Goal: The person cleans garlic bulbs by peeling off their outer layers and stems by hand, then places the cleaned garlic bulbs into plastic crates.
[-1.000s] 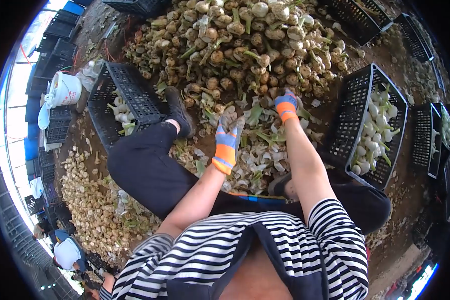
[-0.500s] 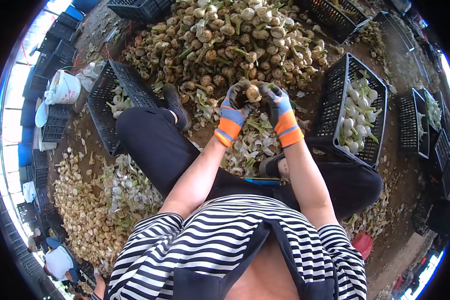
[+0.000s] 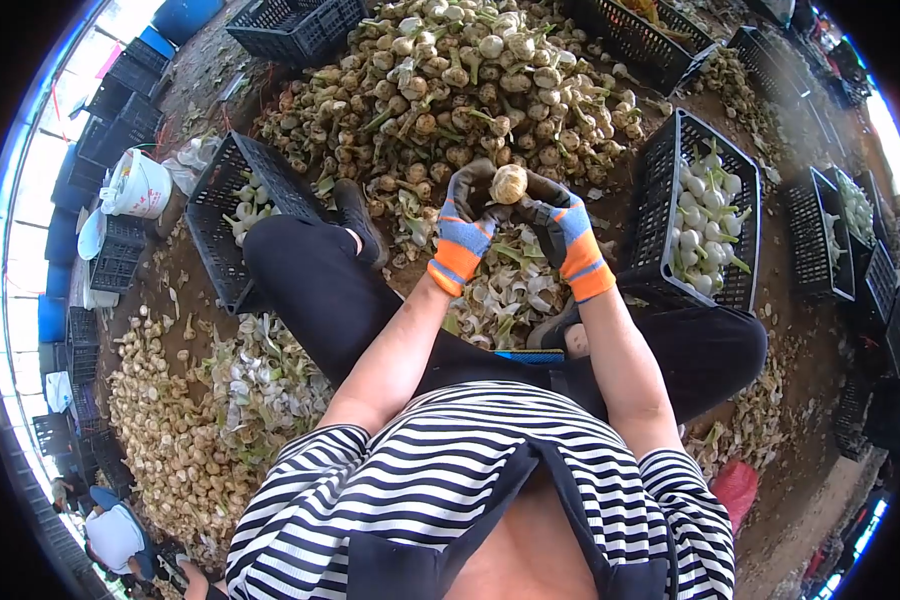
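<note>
Both hands wear gloves with dark palms and blue and orange cuffs. My left hand [image 3: 466,215] curls its fingers round a brownish garlic bulb [image 3: 509,184]. At the bulb's right side my right hand [image 3: 562,215] is closed, its thumb and fingers on the bulb and its stem end. Just beyond the hands rises a large heap of untrimmed garlic bulbs [image 3: 450,100]. Loose peeled skins [image 3: 510,290] lie on the ground below the hands, between my legs.
A black crate [image 3: 645,190] of white, green-stemmed garlic stands at the right, another black crate [image 3: 210,240] at the left. A pile of brown bulbs [image 3: 170,430] and a white bucket [image 3: 137,185] are farther left. Another person [image 3: 115,530] sits at the lower left.
The bulb has turned in my fingers and its pale, rounded side shows more. My right hand has shifted slightly right and down. The whole view has moved a little.
</note>
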The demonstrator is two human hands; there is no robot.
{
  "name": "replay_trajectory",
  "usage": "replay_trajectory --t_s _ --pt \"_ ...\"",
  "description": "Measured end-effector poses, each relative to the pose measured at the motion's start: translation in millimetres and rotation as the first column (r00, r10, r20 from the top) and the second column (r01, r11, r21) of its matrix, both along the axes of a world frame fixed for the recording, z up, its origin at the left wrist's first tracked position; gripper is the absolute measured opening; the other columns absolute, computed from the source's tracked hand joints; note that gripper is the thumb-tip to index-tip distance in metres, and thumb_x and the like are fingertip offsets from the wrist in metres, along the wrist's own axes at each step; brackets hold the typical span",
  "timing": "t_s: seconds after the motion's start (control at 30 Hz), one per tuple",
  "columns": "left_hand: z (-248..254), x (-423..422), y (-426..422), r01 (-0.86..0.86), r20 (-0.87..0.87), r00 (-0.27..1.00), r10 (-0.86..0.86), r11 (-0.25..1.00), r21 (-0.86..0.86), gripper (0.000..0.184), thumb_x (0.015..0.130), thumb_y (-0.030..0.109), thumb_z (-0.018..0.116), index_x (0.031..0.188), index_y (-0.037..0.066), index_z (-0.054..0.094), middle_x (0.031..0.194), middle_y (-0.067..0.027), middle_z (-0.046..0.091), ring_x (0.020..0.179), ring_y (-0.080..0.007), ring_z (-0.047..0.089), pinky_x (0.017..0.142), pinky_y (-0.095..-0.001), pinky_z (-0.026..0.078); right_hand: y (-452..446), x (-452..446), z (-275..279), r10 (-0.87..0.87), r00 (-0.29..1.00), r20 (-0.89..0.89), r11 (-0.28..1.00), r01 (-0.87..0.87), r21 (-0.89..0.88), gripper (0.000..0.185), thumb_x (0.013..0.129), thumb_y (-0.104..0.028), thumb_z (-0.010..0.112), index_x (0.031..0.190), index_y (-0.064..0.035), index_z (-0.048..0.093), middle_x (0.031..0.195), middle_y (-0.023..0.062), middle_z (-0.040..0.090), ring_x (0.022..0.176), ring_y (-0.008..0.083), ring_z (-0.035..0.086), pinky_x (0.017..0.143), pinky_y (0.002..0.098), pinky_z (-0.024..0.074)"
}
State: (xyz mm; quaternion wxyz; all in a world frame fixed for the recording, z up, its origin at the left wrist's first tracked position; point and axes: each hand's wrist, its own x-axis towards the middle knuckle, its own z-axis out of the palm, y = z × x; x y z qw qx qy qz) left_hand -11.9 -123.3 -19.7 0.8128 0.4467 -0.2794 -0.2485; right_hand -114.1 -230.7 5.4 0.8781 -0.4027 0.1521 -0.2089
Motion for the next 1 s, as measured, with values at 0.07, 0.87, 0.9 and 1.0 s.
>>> replay_trajectory --t_s 0.07,0.87,0.9,1.0 --pt "9 -4 -4 -0.014 -0.005 1.000 0.014 0.994 -0.105 0.055 0.072 -0.003 0.069 0.120 0.004 0.043 0.113 -0.0071 0.056 0.099 -0.0164 0.056 0.088 -0.0293 0.046 -5 -1 -3 -0.003 0.998 -0.066 0.998 -0.002 -0.065 0.041 0.074 0.002 0.065 0.114 0.0021 0.054 0.106 0.0101 0.061 0.088 0.0168 0.061 0.077 0.0297 0.0501" --pt "-2 -3 -6 0.107 -0.059 0.992 -0.108 0.994 -0.025 0.049 0.067 -0.006 0.071 0.109 0.004 0.047 0.104 -0.0067 0.058 0.093 -0.0153 0.057 0.083 -0.0276 0.049 -1 11 -10 -0.127 0.989 -0.071 0.992 0.127 -0.009 0.021 0.076 0.002 0.064 0.097 -0.0006 0.062 0.087 0.0046 0.064 0.076 0.0127 0.060 0.069 0.0253 0.0491" --pt "-3 -3 -5 0.083 -0.034 0.996 -0.083 0.997 -0.004 0.048 0.068 -0.006 0.070 0.109 0.004 0.047 0.104 -0.0068 0.058 0.093 -0.0153 0.057 0.083 -0.0275 0.049 -1 10 -11 -0.141 0.987 -0.079 0.990 0.140 -0.007 0.022 0.075 0.004 0.063 0.097 -0.0006 0.061 0.088 0.0050 0.064 0.076 0.0127 0.060 0.070 0.0252 0.0489" --pt "-5 -4 -4 0.053 -0.069 0.996 -0.052 0.999 0.013 0.047 0.072 -0.005 0.068 0.113 0.004 0.046 0.105 -0.0076 0.057 0.094 -0.0159 0.057 0.082 -0.0284 0.050 -7 7 -18 -0.196 0.971 -0.135 0.956 0.158 -0.248 0.026 0.073 0.009 0.059 0.097 -0.0003 0.061 0.090 0.0050 0.064 0.079 0.0131 0.060 0.072 0.0244 0.0477"
